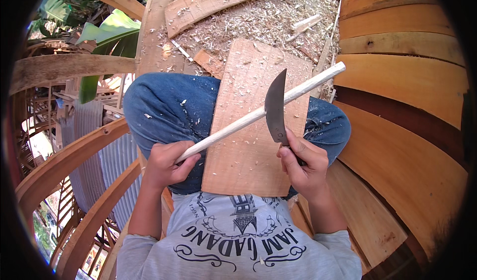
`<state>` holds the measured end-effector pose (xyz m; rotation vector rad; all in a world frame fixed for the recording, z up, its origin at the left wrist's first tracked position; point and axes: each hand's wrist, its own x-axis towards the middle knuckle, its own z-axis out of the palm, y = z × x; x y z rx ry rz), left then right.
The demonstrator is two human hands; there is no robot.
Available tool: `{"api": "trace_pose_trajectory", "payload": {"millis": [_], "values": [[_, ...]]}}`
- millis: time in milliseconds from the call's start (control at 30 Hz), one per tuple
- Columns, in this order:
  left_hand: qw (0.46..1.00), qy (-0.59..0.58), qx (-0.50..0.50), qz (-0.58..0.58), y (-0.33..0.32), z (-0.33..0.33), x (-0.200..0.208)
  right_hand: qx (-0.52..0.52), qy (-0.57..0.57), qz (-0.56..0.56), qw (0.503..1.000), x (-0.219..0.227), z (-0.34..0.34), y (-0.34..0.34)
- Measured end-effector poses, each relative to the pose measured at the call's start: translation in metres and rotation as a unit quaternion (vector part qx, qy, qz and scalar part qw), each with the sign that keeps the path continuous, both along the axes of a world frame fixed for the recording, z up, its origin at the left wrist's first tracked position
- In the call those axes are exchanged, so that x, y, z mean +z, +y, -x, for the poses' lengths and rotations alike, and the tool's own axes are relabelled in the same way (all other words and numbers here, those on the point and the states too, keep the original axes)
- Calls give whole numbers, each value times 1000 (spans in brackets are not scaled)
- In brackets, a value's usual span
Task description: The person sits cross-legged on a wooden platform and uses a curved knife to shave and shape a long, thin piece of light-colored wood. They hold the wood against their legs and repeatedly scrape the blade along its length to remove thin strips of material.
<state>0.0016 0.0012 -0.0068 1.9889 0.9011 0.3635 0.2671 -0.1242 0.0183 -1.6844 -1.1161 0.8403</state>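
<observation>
Pale stick (248, 120), gripped by left fingers (188, 165), outreaches board (248, 165) edges; right fingers (294, 162) clasp knife (275, 108)

from where i'm standing, the person has on a light grey t-shirt (318, 267) with short sleeves (134, 247), the cloth soft and a bit rumpled. a dark print covers its front: a tower (244, 224) with a peaked roof, leafy curls (211, 224) at its sides, an arc of bold lettering (204, 236), and swirling scrollwork (201, 256) at the edge. below that come blue denim jeans (161, 98), faded and creased around the knees, dotted with pale wood flecks (183, 102). the left hand (172, 161) and right hand (307, 166) are bare, and so are both forearms (151, 200).
</observation>
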Motion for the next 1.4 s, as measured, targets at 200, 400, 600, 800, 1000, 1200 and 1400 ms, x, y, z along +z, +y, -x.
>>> {"api": "trace_pose_trajectory", "payload": {"millis": [200, 400, 600, 800, 1000, 1200, 1400], "values": [[1000, -17, -4, -9, -2, 2, -4, -213, 255, -46, 942, 16, -3, 10], [1000, -10, -8, -6, 1, -1, 0, 223, -58, -15, 973, -4, 7, 4], [1000, -16, -5, -8, 0, 1, 0, -156, 134, -18, 978, 9, -5, 2], [1000, -20, 4, -1, -1, 0, -1, 28, -113, -58, 992, -6, 1, -2], [999, -2, 22, 26, -5, -1, 3, -81, -112, -84, 987, -3, -8, 2], [993, -15, 80, 83, -8, -15, 22, -11, -139, -106, 984, -4, 1, 7], [969, -62, 99, 220, -13, -37, 40, -32, -121, -94, 988, -5, 10, 5]]}}
